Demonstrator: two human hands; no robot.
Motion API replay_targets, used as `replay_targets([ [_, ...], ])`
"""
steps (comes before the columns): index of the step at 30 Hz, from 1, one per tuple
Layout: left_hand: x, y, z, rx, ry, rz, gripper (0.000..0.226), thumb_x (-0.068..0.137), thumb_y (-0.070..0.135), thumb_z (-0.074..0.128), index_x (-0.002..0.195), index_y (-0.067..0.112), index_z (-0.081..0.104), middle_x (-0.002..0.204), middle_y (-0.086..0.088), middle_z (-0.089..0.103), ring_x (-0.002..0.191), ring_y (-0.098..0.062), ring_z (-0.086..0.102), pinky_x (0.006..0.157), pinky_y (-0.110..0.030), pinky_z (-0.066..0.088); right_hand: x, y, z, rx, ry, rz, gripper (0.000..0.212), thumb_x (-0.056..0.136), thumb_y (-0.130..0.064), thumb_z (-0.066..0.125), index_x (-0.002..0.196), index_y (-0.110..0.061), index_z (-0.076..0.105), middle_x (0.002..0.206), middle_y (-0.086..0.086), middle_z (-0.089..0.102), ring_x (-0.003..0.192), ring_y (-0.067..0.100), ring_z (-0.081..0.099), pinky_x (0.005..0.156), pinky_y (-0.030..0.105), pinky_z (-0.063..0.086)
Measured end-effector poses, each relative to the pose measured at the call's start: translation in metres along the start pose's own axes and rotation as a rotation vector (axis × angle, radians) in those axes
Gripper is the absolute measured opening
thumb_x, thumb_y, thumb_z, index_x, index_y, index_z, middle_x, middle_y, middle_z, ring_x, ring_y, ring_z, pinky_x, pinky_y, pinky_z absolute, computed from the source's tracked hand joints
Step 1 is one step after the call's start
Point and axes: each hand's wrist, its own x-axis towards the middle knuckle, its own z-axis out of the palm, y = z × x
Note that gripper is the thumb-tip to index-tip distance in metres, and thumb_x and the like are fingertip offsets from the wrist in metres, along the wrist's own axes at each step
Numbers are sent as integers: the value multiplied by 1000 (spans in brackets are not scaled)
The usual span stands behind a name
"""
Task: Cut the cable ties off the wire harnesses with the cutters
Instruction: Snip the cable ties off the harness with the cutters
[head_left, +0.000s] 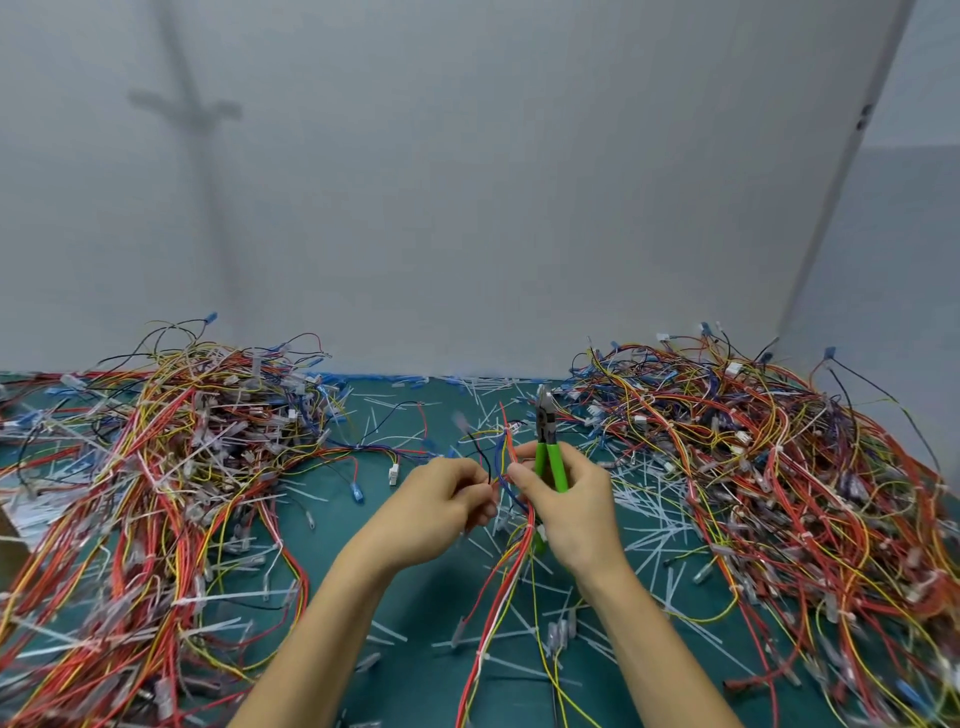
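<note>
Left hand (441, 499) pinches the harness (508, 439) between thumb and fingers, above the middle of the mat (415, 597). Right hand (576, 514) grips the cutters (548, 441) by the green handles, tips up, just right of the harness. 2 wire piles flank the hands: left pile (156, 467), right pile (779, 467). Cut ties (649, 519) litter the mat.

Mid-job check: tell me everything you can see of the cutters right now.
The cutters have bright green, plastic-looking handles and a dark metal head. They stand nearly upright, with the head pointing away from the person. The right hand grips the handles, which sit close together. Whether the jaws are fully closed is unclear. The head sits just right of the held harness wires, apparently not on a tie.
</note>
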Motion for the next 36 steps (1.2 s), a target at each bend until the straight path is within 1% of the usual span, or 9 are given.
replay_targets([
  [3, -2, 0, -2, -300, -106, -108, 28, 103, 2, 40, 79, 9, 55, 72, -3, 60, 60, -8, 58, 57, -21, 46, 0, 1, 0, -30, 6, -20, 14, 85, -13, 76, 87, -25, 69, 78, -5, 71, 75, 14, 67, 77, 44, 58],
  [7, -4, 1, -6, -907, -225, -252, 19, 91, 12, 57, 76, 7, 69, 72, -5, 62, 63, -14, 64, 59, -23, 55, 0, 1, 1, -59, -2, -67, 18, 86, -11, 73, 85, -28, 68, 78, -7, 71, 77, 17, 68, 78, 41, 57],
  [13, 3, 2, 14, -1247, -138, -345, 24, 76, 5, 60, 92, -10, 71, 94, -19, 74, 76, -23, 75, 61, -29, 61, -2, 2, -2, -187, 52, -67, 13, 88, -23, 72, 90, -31, 63, 80, -10, 66, 74, -1, 62, 71, 18, 49],
  [17, 6, 7, 15, -1411, -97, -320, 30, 80, 3, 53, 103, -12, 64, 101, -22, 73, 82, -28, 75, 63, -31, 62, -2, -1, -6, -223, 85, -106, 20, 89, -10, 67, 95, -28, 61, 82, -7, 66, 72, -7, 57, 61, 6, 41],
  [23, 5, 7, 7, -1523, -50, -246, 14, 90, 3, 47, 92, -7, 56, 112, -35, 65, 93, -41, 71, 81, -39, 57, -1, 1, -6, -213, 86, -91, 13, 91, -17, 68, 90, -28, 60, 76, -8, 64, 66, -6, 56, 58, 7, 41],
  [29, 10, 0, 14, -1256, 201, -233, 18, 95, 0, 48, 93, -11, 61, 106, -29, 69, 90, -31, 72, 82, -34, 57, -2, 1, -7, -239, 66, -113, 14, 92, -32, 66, 81, -27, 60, 62, -8, 57, 53, 2, 48, 51, 14, 38],
  [31, 11, -2, 14, -1202, 251, -228, 16, 94, -2, 50, 92, -10, 64, 100, -24, 72, 85, -26, 73, 77, -28, 60, -4, -3, -7, -234, 15, -133, 30, 92, -48, 59, 73, -25, 57, 61, -3, 58, 51, 9, 49, 49, 21, 37],
  [33, 11, -3, 14, -1175, 279, -210, 15, 94, -3, 52, 93, -8, 66, 96, -20, 74, 79, -20, 74, 66, -23, 60, -5, -8, -4, -229, -54, -77, 44, 90, -61, 46, 74, -24, 61, 65, 3, 63, 59, 18, 57, 58, 30, 44],
  [36, 11, -3, 15, -1132, 327, -182, 15, 94, 0, 54, 97, -6, 67, 97, -16, 75, 81, -16, 74, 62, -19, 57, -6, -9, 0, -291, -120, 16, 47, 99, -55, 37, 76, -26, 65, 65, -3, 64, 64, 14, 61, 71, 35, 50],
])
